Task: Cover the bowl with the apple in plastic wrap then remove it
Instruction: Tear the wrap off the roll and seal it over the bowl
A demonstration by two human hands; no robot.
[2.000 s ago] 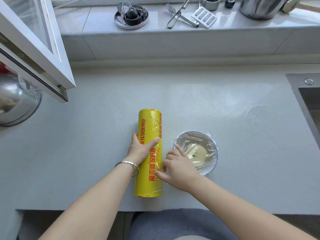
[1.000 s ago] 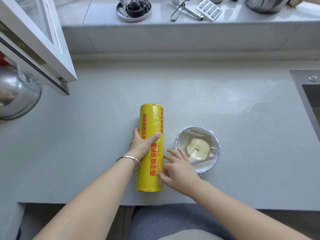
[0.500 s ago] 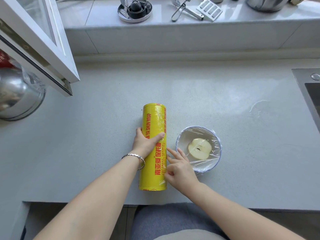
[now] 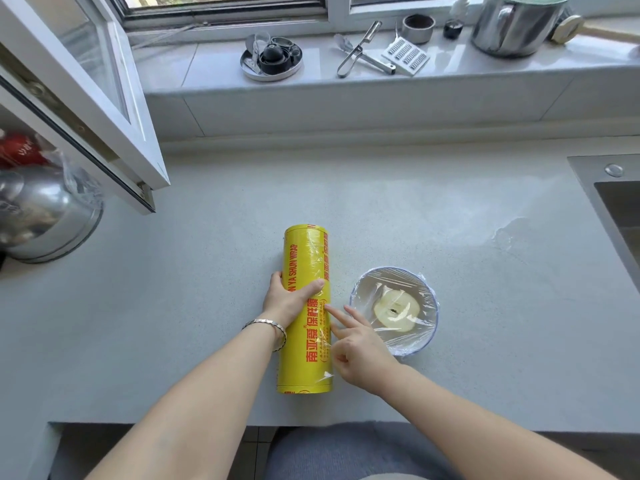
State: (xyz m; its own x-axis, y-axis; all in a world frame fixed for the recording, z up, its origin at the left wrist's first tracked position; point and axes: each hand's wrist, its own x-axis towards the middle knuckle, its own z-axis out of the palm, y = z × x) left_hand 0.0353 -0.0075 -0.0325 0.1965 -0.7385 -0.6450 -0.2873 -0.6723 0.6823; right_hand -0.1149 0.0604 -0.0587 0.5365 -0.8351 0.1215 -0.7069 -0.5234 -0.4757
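A yellow roll of plastic wrap (image 4: pixel 306 268) lies lengthwise on the grey counter. My left hand (image 4: pixel 285 299) grips it across the middle. My right hand (image 4: pixel 360 351) sits between the roll and the bowl, its index finger touching the roll's right side where loose film shows; it holds nothing. A small bowl (image 4: pixel 427 336) stands to the right of the roll, sealed over with clear wrap. A pale apple half (image 4: pixel 394 311) shows through the film inside it.
An open window sash (image 4: pixel 86 109) juts over the counter's left. A steel pot (image 4: pixel 38 213) stands at the far left. The sill (image 4: pixel 450 71) at the back holds tongs, a grater and a metal pot. A sink (image 4: pixel 616 202) is at the right edge.
My right hand's index finger has stretched out onto the roll's side. The camera has tilted up, showing more of the sill. The roll, the bowl and my left hand have stayed put.
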